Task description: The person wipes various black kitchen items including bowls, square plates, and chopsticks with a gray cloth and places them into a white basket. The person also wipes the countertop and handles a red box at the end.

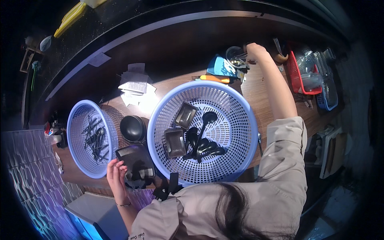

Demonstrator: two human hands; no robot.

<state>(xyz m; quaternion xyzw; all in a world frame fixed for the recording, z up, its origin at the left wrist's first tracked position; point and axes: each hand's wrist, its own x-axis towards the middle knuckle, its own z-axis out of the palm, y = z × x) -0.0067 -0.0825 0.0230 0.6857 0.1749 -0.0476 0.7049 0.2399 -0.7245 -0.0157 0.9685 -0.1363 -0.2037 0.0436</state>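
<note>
My right hand (255, 52) reaches to the back of the table, beside a clear container (234, 56) with metal cutlery in it. Its fingers are curled and partly hidden, so whether it holds anything is unclear. My left hand (116, 175) is raised at the front left with loosely bent fingers and nothing in them. Nearest to it is a stack of dark square plates (136, 159), with black round bowls (132, 128) behind. Before me stands a large blue plastic basket (247, 135). Inside lie small dark rectangular dishes (175, 143), several black spoons (207, 146) and a black ladle (209, 117).
On the left, a smaller blue basket (73, 132) holds dark utensils (96, 136). Paper slips (136, 84) lie at the back. A light-blue packet (220, 66) and an orange-handled tool (214, 79) are behind the large basket. Far right stands a red basket (295, 72) with clear plastic containers.
</note>
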